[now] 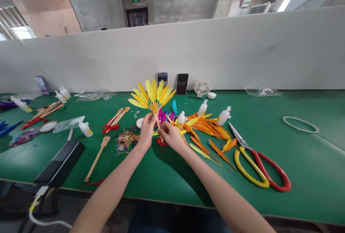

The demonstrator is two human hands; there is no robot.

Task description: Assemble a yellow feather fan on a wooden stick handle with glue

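Observation:
A feather fan (153,94) of yellow and orange-yellow feathers spreads upright above the middle of the table, its quills gathered on a wooden stick handle. My left hand (147,128) pinches the handle just below the quills. Lower down the same handle, the fingers of my right hand (170,134) are closed on it. Behind my hands lie purple feathers (164,116), partly covered by them. Loose orange feathers (210,127) spread out right of my right hand. Small colourful bits (126,140) are heaped left of my left hand.
Large scissors (252,152) with yellow and red handles lie at right, near a pale ring (301,124). Glue bottles (202,108) stand behind the feathers. A wooden stick (97,159) and a black box (60,163) are at left. A phone (182,83) and small fan (202,88) stand at the back.

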